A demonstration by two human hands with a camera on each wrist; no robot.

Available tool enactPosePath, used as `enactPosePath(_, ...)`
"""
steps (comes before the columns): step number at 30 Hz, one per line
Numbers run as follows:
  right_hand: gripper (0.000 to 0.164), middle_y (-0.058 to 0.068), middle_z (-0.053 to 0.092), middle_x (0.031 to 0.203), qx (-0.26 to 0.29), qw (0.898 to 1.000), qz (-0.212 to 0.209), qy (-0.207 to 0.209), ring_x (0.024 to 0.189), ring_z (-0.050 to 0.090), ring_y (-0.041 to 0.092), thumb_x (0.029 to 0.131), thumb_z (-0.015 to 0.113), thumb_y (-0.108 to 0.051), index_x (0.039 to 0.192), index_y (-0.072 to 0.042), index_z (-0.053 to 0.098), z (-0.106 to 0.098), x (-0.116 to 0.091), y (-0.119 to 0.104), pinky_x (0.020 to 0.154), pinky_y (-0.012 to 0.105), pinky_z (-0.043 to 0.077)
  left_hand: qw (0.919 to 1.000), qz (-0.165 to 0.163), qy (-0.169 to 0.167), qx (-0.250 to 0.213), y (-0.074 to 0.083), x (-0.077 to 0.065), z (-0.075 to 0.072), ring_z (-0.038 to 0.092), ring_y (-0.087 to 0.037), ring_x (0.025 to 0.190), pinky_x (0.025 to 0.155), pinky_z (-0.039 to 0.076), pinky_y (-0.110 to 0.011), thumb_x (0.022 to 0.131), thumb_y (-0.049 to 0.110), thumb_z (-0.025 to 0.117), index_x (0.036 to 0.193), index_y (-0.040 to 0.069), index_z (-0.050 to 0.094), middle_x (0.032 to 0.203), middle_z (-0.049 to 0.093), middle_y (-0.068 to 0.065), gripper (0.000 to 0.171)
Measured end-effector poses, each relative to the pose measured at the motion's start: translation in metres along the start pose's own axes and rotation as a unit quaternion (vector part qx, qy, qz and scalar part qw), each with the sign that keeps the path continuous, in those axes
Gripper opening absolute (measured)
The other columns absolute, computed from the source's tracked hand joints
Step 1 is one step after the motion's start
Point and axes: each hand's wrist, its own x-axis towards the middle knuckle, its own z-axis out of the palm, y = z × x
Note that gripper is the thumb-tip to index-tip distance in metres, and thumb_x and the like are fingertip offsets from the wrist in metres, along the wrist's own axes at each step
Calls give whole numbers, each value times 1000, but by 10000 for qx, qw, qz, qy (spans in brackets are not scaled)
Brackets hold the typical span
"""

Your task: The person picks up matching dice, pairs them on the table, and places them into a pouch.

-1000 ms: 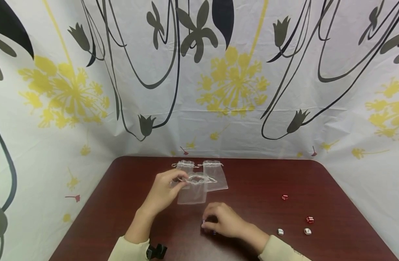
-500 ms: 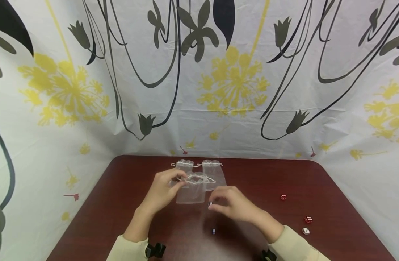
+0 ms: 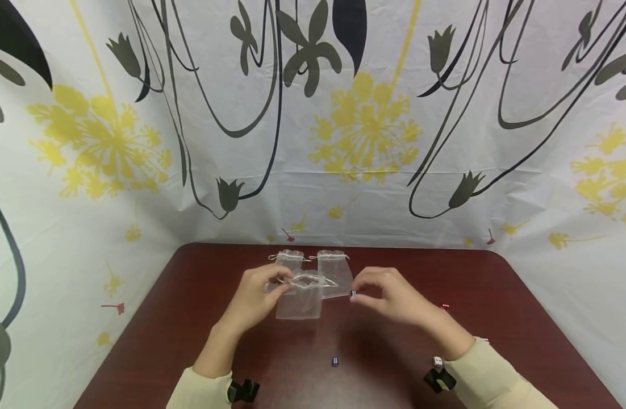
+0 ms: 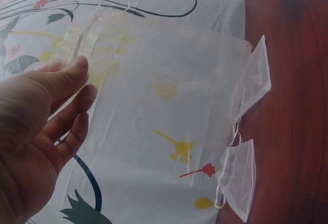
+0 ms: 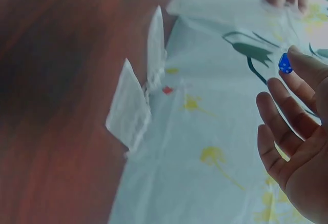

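My left hand (image 3: 260,295) pinches the gathered top of a sheer white drawstring pouch (image 3: 299,304), which hangs with its mouth partly spread. In the left wrist view the thumb (image 4: 72,75) and forefinger hold the pouch's edge by its cord. To the right of the pouch, my right hand (image 3: 392,295) pinches a blue die (image 3: 352,293) between thumb and fingertips; the right wrist view shows the white-dotted die (image 5: 285,63) clearly. Another blue die (image 3: 335,361) lies on the table in front of the hands.
Two more sheer pouches (image 3: 338,275) lie flat at the back of the dark red table (image 3: 231,255). A white die (image 3: 437,361) sits beside the right sleeve, and a red die (image 3: 445,307) shows just past the right forearm. A patterned cloth (image 3: 374,216) hangs behind the table.
My right hand has picked a blue die off the table, raised it and moved it away and to the right, beside the pouch. The left hand stays in place with the pouch.
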Motion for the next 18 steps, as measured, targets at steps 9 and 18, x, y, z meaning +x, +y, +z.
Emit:
enactPosePath(9,10,-15,68,96,-396,9987,315,-56,89,68,14,89,80,-15,94,-20,74,-47,4,1,76,31,55,9999,18,-44,-93,1,1,2,65,-8,78,68,55,-27,78,-5,84,93,10,73,86,70,5,24)
enactPosePath(18,11,-16,68,98,-408,9985,360,-72,90,66,8,90,80,-16,96,-23,73,-62,11,-6,76,34,55,9998,46,-104,-164,2,4,6,65,-9,80,70,57,-28,77,-7,84,94,9,73,87,70,4,25)
